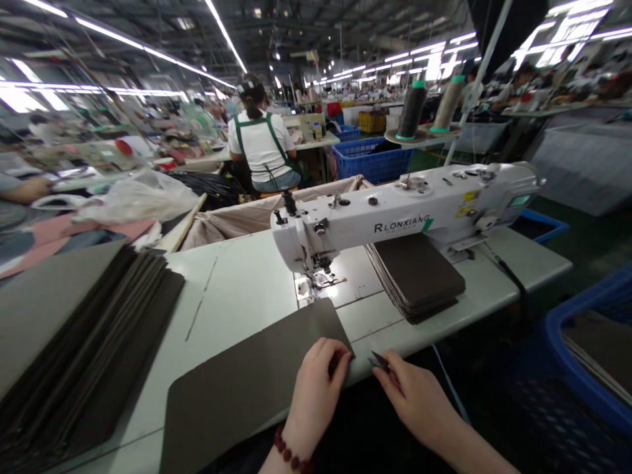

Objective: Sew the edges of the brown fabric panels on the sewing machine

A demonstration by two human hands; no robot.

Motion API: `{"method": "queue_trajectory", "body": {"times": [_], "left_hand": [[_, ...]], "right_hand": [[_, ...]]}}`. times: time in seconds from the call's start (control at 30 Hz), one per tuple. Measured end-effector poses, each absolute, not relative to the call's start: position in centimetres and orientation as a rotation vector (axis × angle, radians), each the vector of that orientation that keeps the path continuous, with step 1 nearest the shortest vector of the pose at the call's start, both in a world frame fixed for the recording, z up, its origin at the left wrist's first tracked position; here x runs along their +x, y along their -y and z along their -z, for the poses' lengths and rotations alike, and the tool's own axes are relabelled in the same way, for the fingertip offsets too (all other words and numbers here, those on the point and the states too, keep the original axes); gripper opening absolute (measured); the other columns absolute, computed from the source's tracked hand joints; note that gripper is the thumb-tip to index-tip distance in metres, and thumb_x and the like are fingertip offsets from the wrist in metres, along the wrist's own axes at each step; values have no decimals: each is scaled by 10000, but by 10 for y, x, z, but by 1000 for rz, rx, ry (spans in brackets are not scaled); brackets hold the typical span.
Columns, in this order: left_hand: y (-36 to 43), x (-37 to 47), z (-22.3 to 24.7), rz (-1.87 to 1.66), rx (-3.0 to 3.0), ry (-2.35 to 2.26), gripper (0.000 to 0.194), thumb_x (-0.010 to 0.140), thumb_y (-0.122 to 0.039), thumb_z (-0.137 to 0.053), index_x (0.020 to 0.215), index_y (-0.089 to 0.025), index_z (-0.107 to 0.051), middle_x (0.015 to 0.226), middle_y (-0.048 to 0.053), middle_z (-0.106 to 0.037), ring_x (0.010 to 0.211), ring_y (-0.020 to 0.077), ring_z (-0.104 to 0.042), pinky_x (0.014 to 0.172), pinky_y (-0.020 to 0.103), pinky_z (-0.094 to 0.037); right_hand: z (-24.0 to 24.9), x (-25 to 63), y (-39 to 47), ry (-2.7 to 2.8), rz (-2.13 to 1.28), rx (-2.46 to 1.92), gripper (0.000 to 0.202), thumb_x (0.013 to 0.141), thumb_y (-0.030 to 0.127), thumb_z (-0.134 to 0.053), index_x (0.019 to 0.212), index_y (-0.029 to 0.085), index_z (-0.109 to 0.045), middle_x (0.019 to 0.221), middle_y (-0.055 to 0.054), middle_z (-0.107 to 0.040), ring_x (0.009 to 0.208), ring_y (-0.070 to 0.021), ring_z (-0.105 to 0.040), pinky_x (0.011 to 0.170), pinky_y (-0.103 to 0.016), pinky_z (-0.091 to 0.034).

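While the pale green worktable is supporting the whole layout, the white sewing machine with black lettering is standing along its far side. A tall stack of dark grey-brown flat panels is occupying the left end, and one separate dark grey-brown panel with rounded corners is lying flat between that stack and the near edge, its far corner reaching just short of the presser foot. A lower stack of similar panels is resting beneath the machine arm. Judging by this layout, work is remaining on the separate panel, since it is lying apart from both stacks; its stitching and the exact counts are not showing clearly. The left hand is closing thumb and fingers in a pinch at the panel's right edge. The right hand is gripping small dark pointed snips between closed fingers, the tips pointing toward the panel without touching it.
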State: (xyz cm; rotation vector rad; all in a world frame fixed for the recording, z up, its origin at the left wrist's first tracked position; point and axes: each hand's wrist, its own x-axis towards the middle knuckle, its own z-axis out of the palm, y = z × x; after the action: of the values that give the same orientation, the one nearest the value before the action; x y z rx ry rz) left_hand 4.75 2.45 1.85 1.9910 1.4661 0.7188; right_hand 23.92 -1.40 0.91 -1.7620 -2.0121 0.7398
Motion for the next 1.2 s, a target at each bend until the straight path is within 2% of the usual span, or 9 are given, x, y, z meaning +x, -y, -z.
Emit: {"method": "queue_trajectory", "body": {"times": [0.1,0.17,0.23,0.4,0.53,0.9,1.07,1.13,1.2], "left_hand": [[-25,43,-19,-730,1928,-1458,102,928,-261,-483,859,-229,-552,854,19,-579,795,191,-569,704,325,-473],[-24,42,-18,-701,1970,-1447,76,908,-252,-516,945,-247,-582,904,26,-586,836,202,-574,738,338,-477],[-23,44,-18,-655,2039,-1437,133,890,-257,-549,1007,-279,-610,942,31,-590,875,218,-574,775,361,-476],[-23,49,-18,-724,1969,-1483,156,940,-305,-467,870,-251,-595,890,28,-595,848,212,-573,765,356,-463],[-23,46,-18,-755,1906,-1470,140,942,-309,-468,868,-238,-564,864,16,-590,811,198,-563,727,333,-455],[-20,45,-22,-820,1882,-1386,143,953,-270,-450,860,-222,-548,882,32,-569,831,184,-552,751,321,-468],[1,-15,-44,-936,2002,-1242,176,935,-147,-405,1011,-226,-542,1153,81,-528,1091,200,-521,924,345,-452],[15,-55,-54,-869,2112,-1289,200,902,-144,-454,1063,-233,-534,1243,91,-501,1155,220,-502,941,354,-459],[29,-95,-57,-710,2213,-1404,328,865,-204,-548,1187,-248,-499,1345,96,-458,1226,248,-470,982,385,-455]], "right_hand": [[-7,233,13,2115,-668,-1754,177,976,329,-375,855,230,-458,697,17,-629,611,-185,-628,543,-280,-316],[-9,228,10,2164,-601,-1783,176,976,314,-372,857,224,-465,740,-2,-658,636,-199,-649,541,-285,-312],[-12,226,8,2189,-542,-1848,182,978,304,-364,858,219,-472,758,-21,-674,653,-214,-665,537,-289,-308],[-16,225,7,2219,-571,-1860,191,983,311,-355,864,215,-471,747,-23,-685,649,-216,-673,532,-286,-305],[-19,220,7,2236,-571,-1785,192,982,314,-358,858,221,-470,743,-5,-682,647,-206,-667,536,-288,-303],[-22,207,-1,2334,-406,-1864,245,989,291,-337,847,218,-522,701,-20,-690,605,-209,-669,495,-288,-263],[-22,214,-5,2246,-406,-1842,248,994,353,-326,870,216,-491,703,-10,-664,620,-206,-660,511,-288,-330],[-23,216,-8,2199,-415,-1782,254,984,406,-346,905,217,-494,782,-20,-660,666,-199,-654,549,-287,-386],[-24,215,-11,2184,-440,-1693,259,953,460,-416,963,220,-514,907,-35,-653,739,-198,-652,615,-293,-444]]}}
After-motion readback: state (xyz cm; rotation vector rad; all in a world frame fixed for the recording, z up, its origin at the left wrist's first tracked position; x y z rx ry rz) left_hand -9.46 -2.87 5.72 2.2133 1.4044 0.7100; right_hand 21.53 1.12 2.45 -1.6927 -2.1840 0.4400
